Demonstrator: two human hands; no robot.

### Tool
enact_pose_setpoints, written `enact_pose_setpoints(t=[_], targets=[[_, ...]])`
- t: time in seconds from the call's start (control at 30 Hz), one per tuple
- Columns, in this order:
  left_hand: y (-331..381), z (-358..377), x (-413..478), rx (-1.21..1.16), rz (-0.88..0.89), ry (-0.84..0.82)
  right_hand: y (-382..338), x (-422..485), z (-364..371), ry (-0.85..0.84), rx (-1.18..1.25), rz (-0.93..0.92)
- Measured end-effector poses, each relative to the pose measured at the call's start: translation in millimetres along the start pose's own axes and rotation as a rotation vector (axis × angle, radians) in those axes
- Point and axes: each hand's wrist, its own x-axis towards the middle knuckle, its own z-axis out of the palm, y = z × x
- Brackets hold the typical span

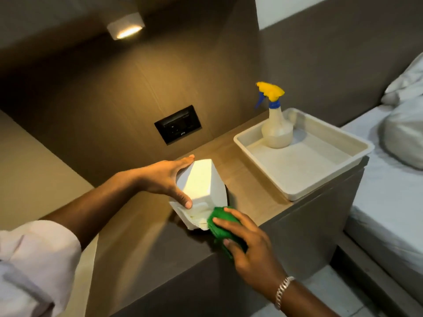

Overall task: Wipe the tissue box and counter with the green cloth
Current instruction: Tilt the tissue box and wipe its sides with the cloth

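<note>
Green cloth (225, 227) bunched in your right hand (246, 243) rubs the tissue box (201, 186); left hand (166, 179) fingers spread, tilting it for access.

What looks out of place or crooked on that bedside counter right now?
Only the tissue box: it is tipped up at an angle, not flat on the counter. The left hand holds it while the right hand presses the green cloth against its near end. The spray bottle stands upright in its tray. No spills.
</note>
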Motion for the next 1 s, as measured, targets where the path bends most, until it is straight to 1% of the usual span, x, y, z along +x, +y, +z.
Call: enact_pose_setpoints(t=[0.1,0.2,0.27,0.33,0.43,0.5,0.57,0.67,0.8,0.9,1.0], targets=[[-14.1,11.1,-5.6,-0.096,0.045,0.027,-26.1,18.2,-26.3,0.025,-0.118,-0.049],[-26.4,21.0,-10.1,-0.189,0.072,0.046,-62.3,74.6,-42.1,-0.051,-0.302,-0.11],[-35.7,23.2,-11.8,-0.248,0.063,0.071,-83.4,121.2,-36.7,-0.166,-0.469,-0.114],[-41.6,25.0,-11.2,-0.315,0.075,0.102,-97.5,161.0,-23.0,-0.323,-0.64,-0.093],[-45.8,28.8,-9.5,-0.415,0.114,0.153,-108.0,191.9,-2.6,-0.559,-0.847,-0.05],[-46.4,31.5,-8.4,-0.47,0.145,0.179,-111.9,190.7,3.6,-0.646,-1.0,-0.1],[-48.2,33.4,-6.9,-0.514,0.171,0.188,-115.1,178.1,3.7,-0.663,-1.113,-0.181],[-49.5,37.4,-4.0,-0.538,0.179,0.201,-119.0,147.2,-7.6,-0.676,-1.123,-0.268],[-47.2,42.4,-2.9,-0.594,0.166,0.217,-108.2,106.6,-40.5,-0.699,-1.09,-0.36],[-38.5,50.3,-9.8,-0.686,0.15,0.249,-84.1,91.1,-76.5,-0.679,-0.997,-0.321],[-19.6,68.5,-19.1,-0.815,0.113,0.38,-54.5,82.9,-110.0,-0.602,-0.78,-0.22]])
